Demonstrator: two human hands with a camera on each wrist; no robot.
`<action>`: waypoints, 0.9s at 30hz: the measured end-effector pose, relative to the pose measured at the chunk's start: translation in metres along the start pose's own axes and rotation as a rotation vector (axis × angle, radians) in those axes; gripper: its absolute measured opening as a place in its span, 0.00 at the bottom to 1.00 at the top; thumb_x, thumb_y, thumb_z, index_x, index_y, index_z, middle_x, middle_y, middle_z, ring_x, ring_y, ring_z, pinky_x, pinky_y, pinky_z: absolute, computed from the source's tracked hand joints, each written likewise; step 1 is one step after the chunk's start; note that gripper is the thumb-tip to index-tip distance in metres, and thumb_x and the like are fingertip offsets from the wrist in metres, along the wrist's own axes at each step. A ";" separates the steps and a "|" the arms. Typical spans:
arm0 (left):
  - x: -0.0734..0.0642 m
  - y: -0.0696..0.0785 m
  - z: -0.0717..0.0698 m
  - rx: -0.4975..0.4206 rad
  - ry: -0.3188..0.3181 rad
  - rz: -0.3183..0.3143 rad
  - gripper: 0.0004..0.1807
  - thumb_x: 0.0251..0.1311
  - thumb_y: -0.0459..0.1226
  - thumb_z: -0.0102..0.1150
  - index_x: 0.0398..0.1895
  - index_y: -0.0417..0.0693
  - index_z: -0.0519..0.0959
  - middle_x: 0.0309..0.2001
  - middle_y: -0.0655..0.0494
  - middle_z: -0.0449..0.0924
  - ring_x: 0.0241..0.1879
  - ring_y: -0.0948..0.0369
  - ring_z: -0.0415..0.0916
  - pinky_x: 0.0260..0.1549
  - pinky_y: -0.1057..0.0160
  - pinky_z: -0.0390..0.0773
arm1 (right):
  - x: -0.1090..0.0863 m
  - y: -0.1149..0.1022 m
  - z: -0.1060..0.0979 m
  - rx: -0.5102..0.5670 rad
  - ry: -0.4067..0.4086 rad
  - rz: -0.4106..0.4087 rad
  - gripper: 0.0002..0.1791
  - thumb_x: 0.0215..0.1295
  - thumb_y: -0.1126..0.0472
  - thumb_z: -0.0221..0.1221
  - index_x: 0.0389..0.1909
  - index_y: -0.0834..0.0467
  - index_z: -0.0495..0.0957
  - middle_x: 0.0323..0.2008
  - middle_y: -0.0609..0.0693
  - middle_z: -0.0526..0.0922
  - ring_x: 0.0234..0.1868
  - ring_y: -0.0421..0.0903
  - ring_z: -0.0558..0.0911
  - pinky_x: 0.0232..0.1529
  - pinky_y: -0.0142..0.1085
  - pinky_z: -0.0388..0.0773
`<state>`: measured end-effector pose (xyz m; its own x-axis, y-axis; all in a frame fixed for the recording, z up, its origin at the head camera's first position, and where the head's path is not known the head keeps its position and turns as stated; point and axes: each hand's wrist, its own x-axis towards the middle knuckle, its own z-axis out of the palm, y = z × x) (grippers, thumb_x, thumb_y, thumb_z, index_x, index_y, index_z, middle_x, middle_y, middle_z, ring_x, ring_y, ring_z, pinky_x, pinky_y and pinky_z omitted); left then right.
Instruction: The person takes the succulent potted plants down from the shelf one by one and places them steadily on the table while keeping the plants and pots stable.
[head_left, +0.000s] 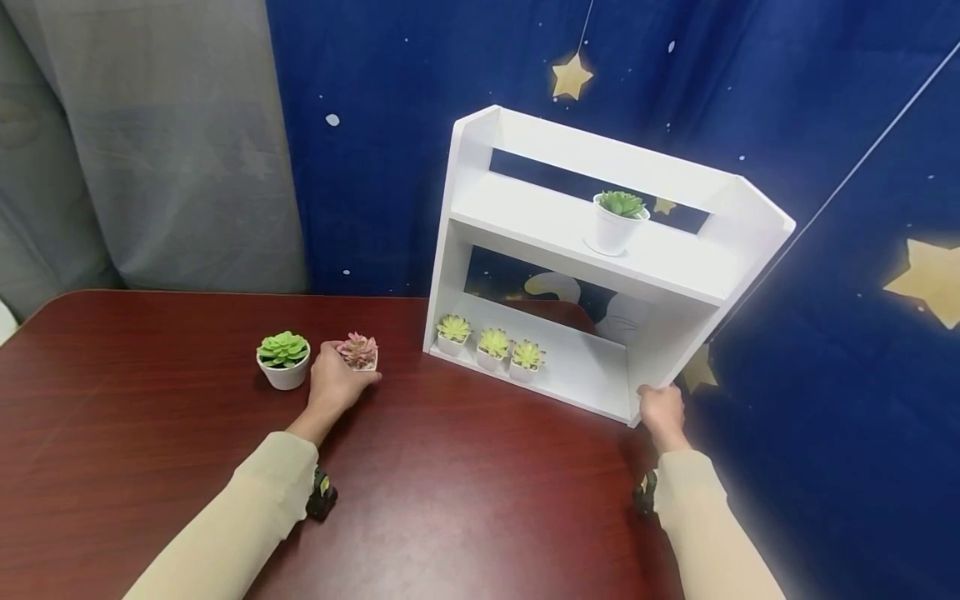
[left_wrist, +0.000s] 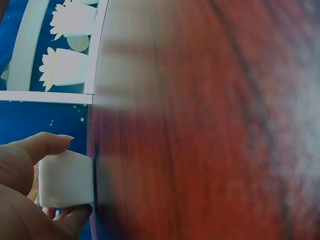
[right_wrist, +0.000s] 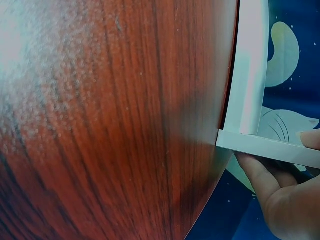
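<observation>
Blue curtain (head_left: 367, 167) (partly bhd wht shelf (head_left: 536, 204))

1. Your left hand (head_left: 337, 383) is in a pinch, thumb out to the right.
2. Your right hand (head_left: 662, 410) is gripping too, fingers curled opposite the thumb.
3. Your left forearm (head_left: 236, 508) slants rightward, your right forearm (head_left: 705, 521) leans left, hands well apart tbh.

Table (head_left: 450, 517): wood-grained top, glossy, light glaring off it. Shelf (head_left: 525, 202): smooth boards, faint sheen. Small pot (left_wrist: 66, 181): smooth, matt; plastic or ceramic, cannot tell which. Pink succulent (head_left: 358, 350): plastic-looking leaves. Blue curtain (head_left: 375, 167), grey curtain (head_left: 187, 150): cloth, mostly matt. Sleeves (head_left: 232, 517): matt cloth.
</observation>
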<state>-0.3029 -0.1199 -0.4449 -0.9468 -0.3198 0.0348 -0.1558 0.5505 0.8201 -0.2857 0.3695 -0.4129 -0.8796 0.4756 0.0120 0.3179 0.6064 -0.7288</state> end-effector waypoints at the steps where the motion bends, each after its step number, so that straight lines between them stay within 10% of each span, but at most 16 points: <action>1: 0.000 0.000 0.000 0.006 0.000 0.004 0.48 0.46 0.40 0.76 0.67 0.28 0.61 0.61 0.26 0.72 0.63 0.36 0.70 0.67 0.42 0.69 | 0.000 0.000 0.000 -0.002 0.002 0.001 0.27 0.70 0.57 0.48 0.59 0.76 0.70 0.57 0.76 0.75 0.59 0.72 0.75 0.62 0.62 0.69; 27: -0.006 0.010 -0.004 0.013 0.031 0.004 0.56 0.47 0.48 0.78 0.71 0.31 0.57 0.65 0.28 0.67 0.66 0.36 0.67 0.69 0.40 0.66 | 0.002 0.002 0.001 -0.015 0.011 0.001 0.28 0.70 0.56 0.47 0.60 0.74 0.71 0.59 0.74 0.75 0.61 0.71 0.74 0.63 0.61 0.69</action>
<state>-0.2976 -0.1157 -0.4346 -0.9384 -0.3409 0.0563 -0.1554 0.5620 0.8124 -0.2872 0.3712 -0.4145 -0.8754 0.4830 0.0192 0.3240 0.6158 -0.7182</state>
